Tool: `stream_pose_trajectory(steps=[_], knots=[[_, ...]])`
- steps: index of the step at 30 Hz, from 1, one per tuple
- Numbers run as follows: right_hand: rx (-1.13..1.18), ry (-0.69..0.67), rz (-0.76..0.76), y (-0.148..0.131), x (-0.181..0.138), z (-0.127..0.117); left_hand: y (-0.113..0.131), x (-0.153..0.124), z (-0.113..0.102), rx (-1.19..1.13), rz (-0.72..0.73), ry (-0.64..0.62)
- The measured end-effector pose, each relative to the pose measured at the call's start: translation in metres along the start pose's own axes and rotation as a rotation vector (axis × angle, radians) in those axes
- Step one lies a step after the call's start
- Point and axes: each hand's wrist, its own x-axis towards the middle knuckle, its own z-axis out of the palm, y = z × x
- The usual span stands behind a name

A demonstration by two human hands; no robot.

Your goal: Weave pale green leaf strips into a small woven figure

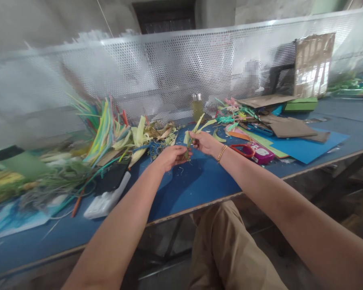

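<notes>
My left hand (173, 157) and my right hand (204, 142) meet over the blue table, both with fingers closed on a small bundle of corn husk (197, 128). Pale green strips fan out above the fingers of my right hand. The bundle's lower end sits between the fingertips of my left hand. Left of my hands lies a heap of loose corn husks (140, 135), partly over a tangle of blue string (155, 149). To the right are red-handled scissors (242, 150), beside a magenta and white packet (260, 153).
Colourful strips (104, 129) stand at the left, near a white power strip (104, 203). Behind my hands is a bottle (197, 108) against a perforated metal screen (169, 68). Cardboard pieces (293, 127) and a blue sheet (314, 145) lie right. The table's front edge (196, 206) runs above my legs.
</notes>
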Motion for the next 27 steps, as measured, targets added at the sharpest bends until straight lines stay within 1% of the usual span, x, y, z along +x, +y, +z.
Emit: stream_pose_trajectory(steps=[2,5,8,10,11,12,14,16,18,23,27], knots=[[0.007,-0.023,-0.005,-0.001,0.0,0.0,0.0,-0.001,0.001,0.004,-0.03,-0.011],[-0.016,-0.018,0.021,-0.002,-0.003,0.002,-0.001,0.001,0.001,-0.015,-0.024,0.023],[-0.088,0.039,0.123,-0.002,-0.008,0.003,-0.001,0.005,-0.001,-0.097,0.055,0.1],[-0.174,0.035,0.188,-0.002,-0.01,0.004,0.001,0.007,-0.003,-0.163,0.105,0.169],[-0.222,0.024,0.193,-0.001,-0.01,0.004,0.002,0.007,-0.004,-0.19,0.116,0.202],[-0.269,0.015,0.173,0.0,-0.01,0.003,0.003,0.008,-0.005,-0.214,0.115,0.229],[-0.332,-0.004,0.081,0.003,-0.01,0.003,0.005,0.008,-0.007,-0.259,0.088,0.257],[-0.362,-0.033,-0.027,0.006,-0.008,0.002,0.007,0.009,-0.007,-0.306,0.052,0.251],[-0.394,-0.06,-0.095,0.008,-0.008,0.002,0.007,0.01,-0.005,-0.346,0.038,0.246],[-0.518,-0.109,-0.13,0.014,-0.014,0.009,0.003,0.012,-0.001,-0.318,0.036,0.255],[-0.521,-0.126,-0.189,0.018,-0.016,0.015,0.001,0.013,0.0,-0.339,0.036,0.231]])
